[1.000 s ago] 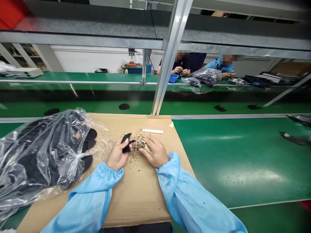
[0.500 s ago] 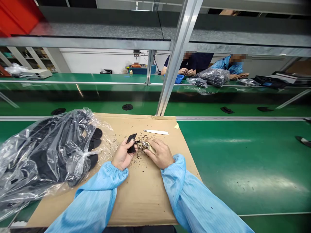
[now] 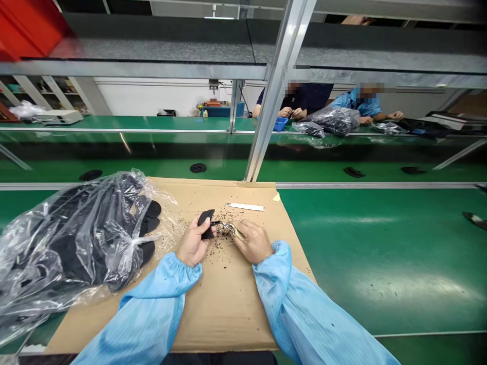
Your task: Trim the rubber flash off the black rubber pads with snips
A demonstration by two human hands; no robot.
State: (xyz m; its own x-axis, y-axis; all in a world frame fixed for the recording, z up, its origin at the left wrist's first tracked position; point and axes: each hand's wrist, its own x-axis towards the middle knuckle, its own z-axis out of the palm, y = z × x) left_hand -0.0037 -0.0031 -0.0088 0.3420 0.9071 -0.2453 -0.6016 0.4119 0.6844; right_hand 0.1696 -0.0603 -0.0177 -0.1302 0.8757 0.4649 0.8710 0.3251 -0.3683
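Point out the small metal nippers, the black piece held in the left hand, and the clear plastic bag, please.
metal nippers (image 3: 229,227), head view: on the shiny metal head.
black piece (image 3: 206,220), head view: on its upper part.
clear plastic bag (image 3: 129,244), head view: on its gathered plastic.

A long factory workroom lit by overhead light, which leaves pale glare patches (image 3: 403,286) on a glossy green conveyor belt (image 3: 380,263). A slim aluminium upright (image 3: 274,101) rises beyond the belt, supporting a long grey metal overhead shelf (image 3: 152,43) with a red bin (image 3: 30,30) at its left end. Farther back runs a second green workbench (image 3: 114,122), with a blue cabinet (image 3: 222,111) standing behind it. Beyond that are a plain white wall (image 3: 152,96) and, at far left, a cream shelving unit (image 3: 57,96).
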